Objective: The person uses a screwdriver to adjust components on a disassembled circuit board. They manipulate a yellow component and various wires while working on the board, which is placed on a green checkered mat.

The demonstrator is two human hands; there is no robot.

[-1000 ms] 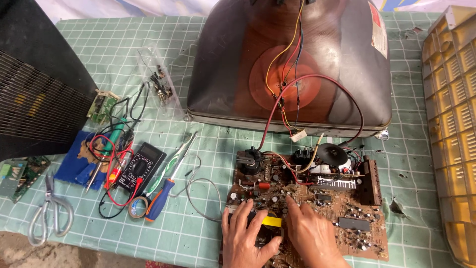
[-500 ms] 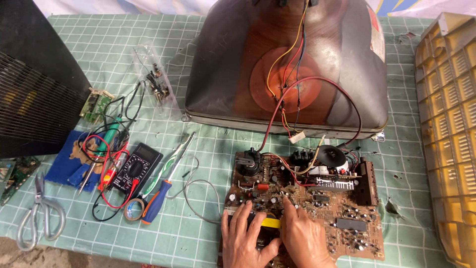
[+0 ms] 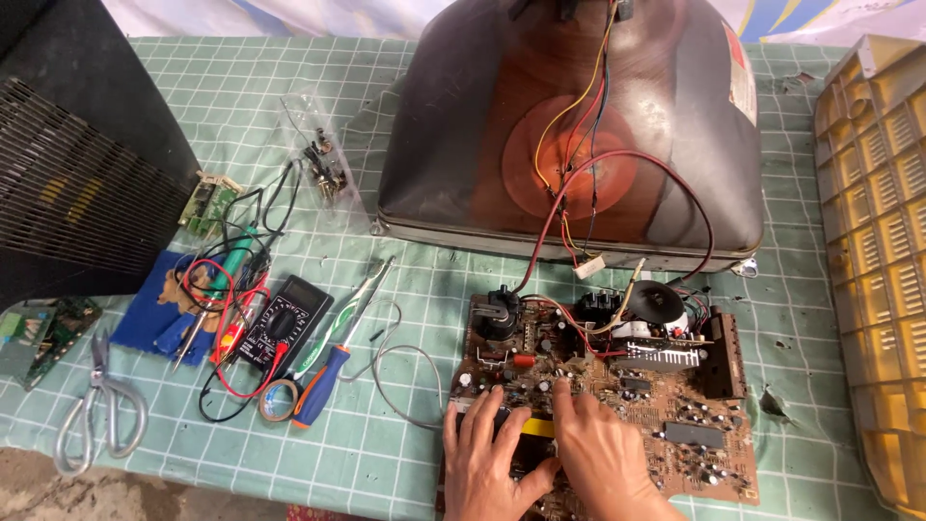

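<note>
Brown circuit board [image 3: 617, 405] at 6 o'clock on green mat [image 3: 405, 289], wired to picture tube [image 3: 569, 125] at 12. Left hand [image 3: 487, 463] and right hand [image 3: 593, 453] both spread flat, fingers pressing yellow part [image 3: 538, 426], gripping nothing. Multimeter [image 3: 285, 328], screwdriver [image 3: 323, 381], scissors [image 3: 96, 405] lie at 9, untouched; board remains connected

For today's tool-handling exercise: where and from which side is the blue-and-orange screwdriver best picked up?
Take the screwdriver by its thick blue-and-orange handle, coming from above. The handle lies flat on the green mat at the end nearer the person, beside the tape roll, while the thin shaft points away toward the picture tube. The handle probably gives the firmest grip.
</note>
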